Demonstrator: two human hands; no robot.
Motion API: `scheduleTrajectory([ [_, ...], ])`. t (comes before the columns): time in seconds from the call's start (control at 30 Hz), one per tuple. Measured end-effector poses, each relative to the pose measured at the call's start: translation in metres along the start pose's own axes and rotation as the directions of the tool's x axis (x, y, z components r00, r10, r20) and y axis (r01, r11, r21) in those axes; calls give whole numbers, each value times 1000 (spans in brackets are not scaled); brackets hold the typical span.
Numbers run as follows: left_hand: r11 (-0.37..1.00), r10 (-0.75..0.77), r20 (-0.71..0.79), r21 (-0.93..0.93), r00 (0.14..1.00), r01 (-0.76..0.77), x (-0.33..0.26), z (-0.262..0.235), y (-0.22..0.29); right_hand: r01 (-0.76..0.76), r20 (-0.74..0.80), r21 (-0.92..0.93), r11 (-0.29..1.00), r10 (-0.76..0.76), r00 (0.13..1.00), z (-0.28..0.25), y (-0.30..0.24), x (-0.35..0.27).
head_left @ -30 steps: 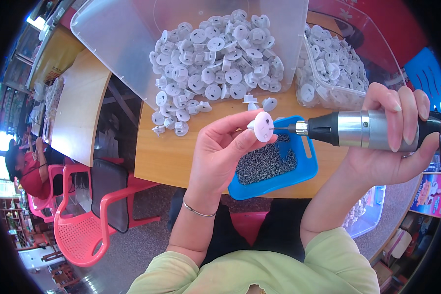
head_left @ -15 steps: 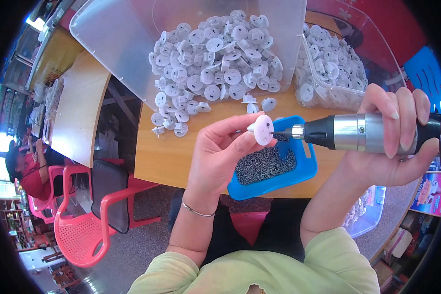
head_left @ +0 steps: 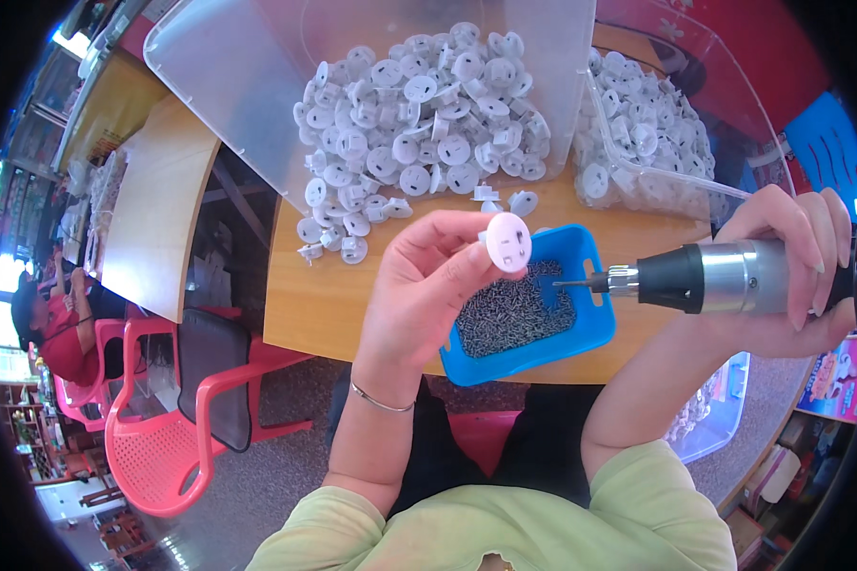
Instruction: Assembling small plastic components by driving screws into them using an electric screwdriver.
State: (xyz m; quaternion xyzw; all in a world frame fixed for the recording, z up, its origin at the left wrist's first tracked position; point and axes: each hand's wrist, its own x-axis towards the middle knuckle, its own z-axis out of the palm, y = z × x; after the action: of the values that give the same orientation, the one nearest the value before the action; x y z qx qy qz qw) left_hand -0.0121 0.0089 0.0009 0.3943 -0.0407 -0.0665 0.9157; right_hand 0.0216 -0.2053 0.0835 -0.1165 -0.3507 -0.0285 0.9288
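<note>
Head view: the left hand (head_left: 428, 285) pinches a white round plug part (head_left: 508, 242), while the right hand (head_left: 790, 276) has drawn the clamped electric screwdriver (head_left: 705, 278) back from it.

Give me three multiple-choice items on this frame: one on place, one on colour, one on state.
1. Where is the tray of screws?
A. On the pink chair
B. On the table's near edge, under the hands
C. Inside the clear bin

2. What colour is the tray?
A. Blue
B. Yellow
C. Green

3. How does the driver stand to the white disc?
A. Bit pressed into the disc
B. Lying on the table
C. Held level, bit tip apart from the disc

Answers:
1 B: the tray sits on the wooden table by its near edge, below the left hand and the driver.
2 A: its rim and walls are plainly blue.
3 C: the right hand holds the driver sideways, and a gap shows between the bit and the disc held in the left hand's fingertips.
</note>
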Motion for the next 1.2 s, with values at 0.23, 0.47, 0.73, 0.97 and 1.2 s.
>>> scheduleTrajectory([
  [0.23, 797, 254, 206, 509, 945, -325, 83, 56, 25, 100, 3, 51, 994, -100, 995, -5, -16, -1],
  [0.47, 304, 451, 183, 889, 873, -343, 66, 12, 54, -24, 22, -83, 996, 25, 999, -9, -17, 1],
  [0.73, 91, -98, 241, 968, 966, -232, 57, -42, 5, -337, 134, -361, 870, 406, 904, -35, 18, -3],
  [0.97, 89, -93, 343, 938, 935, -335, 63, -55, -5, -553, 76, -526, 646, 684, 726, -47, 42, -12],
  [1.2, 262, -118, 166, 956, 979, -131, 53, -50, 6, -581, -44, -598, 553, 701, 712, -55, 52, -15],
])
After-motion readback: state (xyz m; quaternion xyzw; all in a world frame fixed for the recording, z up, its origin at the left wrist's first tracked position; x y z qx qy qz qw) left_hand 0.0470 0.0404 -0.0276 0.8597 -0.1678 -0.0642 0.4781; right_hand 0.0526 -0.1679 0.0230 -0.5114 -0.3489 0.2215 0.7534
